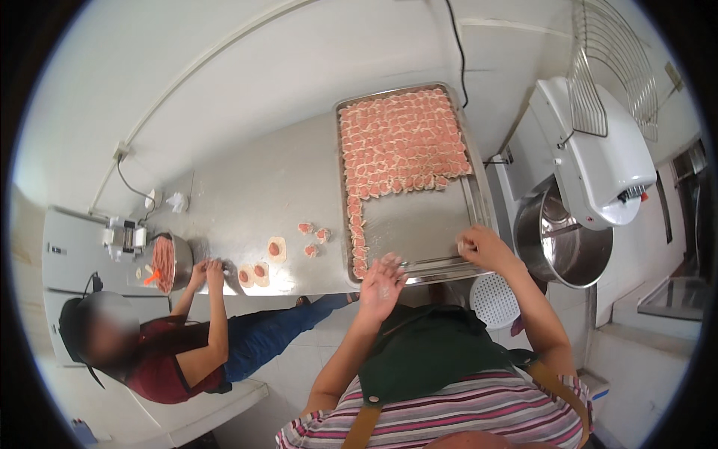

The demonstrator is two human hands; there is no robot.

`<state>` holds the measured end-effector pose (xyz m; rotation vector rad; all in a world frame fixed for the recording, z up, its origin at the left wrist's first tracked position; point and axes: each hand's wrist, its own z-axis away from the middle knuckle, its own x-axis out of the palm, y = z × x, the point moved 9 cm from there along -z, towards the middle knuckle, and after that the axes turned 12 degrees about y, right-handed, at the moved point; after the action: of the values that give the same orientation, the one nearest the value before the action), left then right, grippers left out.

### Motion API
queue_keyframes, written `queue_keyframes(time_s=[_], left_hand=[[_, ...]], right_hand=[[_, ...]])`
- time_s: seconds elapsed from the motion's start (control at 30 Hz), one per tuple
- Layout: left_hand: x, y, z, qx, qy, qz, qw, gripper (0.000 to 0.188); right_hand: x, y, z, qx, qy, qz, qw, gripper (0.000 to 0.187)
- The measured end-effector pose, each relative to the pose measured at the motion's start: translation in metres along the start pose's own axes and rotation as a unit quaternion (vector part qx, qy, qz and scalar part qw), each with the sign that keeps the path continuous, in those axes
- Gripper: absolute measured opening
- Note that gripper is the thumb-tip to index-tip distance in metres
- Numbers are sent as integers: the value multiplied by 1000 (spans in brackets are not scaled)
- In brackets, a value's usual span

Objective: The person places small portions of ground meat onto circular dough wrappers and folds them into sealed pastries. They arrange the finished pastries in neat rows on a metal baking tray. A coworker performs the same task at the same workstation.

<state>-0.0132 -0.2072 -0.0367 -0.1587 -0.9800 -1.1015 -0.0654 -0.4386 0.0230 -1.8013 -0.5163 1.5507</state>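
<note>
A large metal tray [456,102] lies on the steel table before me. Rows of meat-filled dumplings [404,138] cover its far part, and a single column runs down its left side to the near edge. My left hand [383,288] is at the tray's near left corner, palm showing, fingers stretched and whitish with flour; I see nothing in it. Over the near right part of the tray is my right hand [482,247], its fingers curled in; whether they hold anything is hidden. Three loose dumplings [310,251] sit on the table left of the tray.
Wrappers topped with meat [260,275] lie farther left. A co-worker's hands [209,271] are beside a metal bowl of meat filling [166,262]. To my right stands a mixer [591,157] with a deep steel bowl [565,247]; a white perforated stool [494,301] is below the table edge.
</note>
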Motion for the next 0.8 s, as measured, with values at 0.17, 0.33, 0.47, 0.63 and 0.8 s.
queue_keyframes(time_s=[0.17, 0.33, 0.47, 0.63, 0.8], left_hand=[[-22, 9, 6, 32, 55, 17, 998, 38], [-17, 24, 4, 30, 33, 16, 999, 35], [-21, 47, 3, 32, 17, 30, 999, 33], [-37, 85, 5, 38, 22, 45, 998, 32], [-67, 120, 1, 51, 39, 18, 998, 38]], right_hand=[[25, 91, -62, 72, 193, 50, 977, 18], [36, 112, -114, 175, 264, 108, 942, 29], [38, 104, -126, 204, 325, 104, 918, 37], [36, 96, -114, 190, 354, 29, 915, 46], [39, 100, -103, 217, 362, 15, 906, 50]])
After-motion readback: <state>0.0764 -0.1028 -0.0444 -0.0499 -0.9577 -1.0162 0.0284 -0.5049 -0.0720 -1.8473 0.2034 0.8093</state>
